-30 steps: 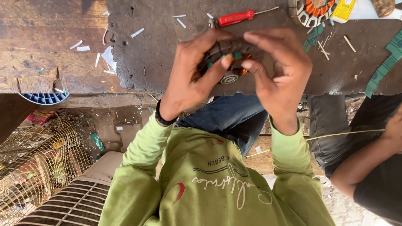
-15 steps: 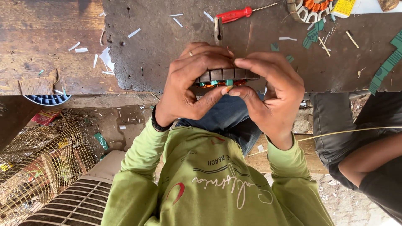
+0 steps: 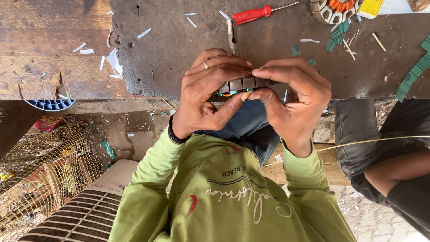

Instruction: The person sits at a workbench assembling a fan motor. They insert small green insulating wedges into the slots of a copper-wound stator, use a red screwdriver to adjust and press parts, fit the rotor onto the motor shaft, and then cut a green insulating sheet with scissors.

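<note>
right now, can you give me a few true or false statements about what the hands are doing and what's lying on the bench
1. Both hands grip one ringed metal part between them. True: the left hand and right hand close on the metal part.
2. The red screwdriver is in the right hand. False: it lies on the bench, beyond the hands.
3. The left hand wears a ring. True.
4. The sleeves are blue. False: they are green.
5. The wire cage sits on the bench. False: it is lower down, to one side of the person.
</note>
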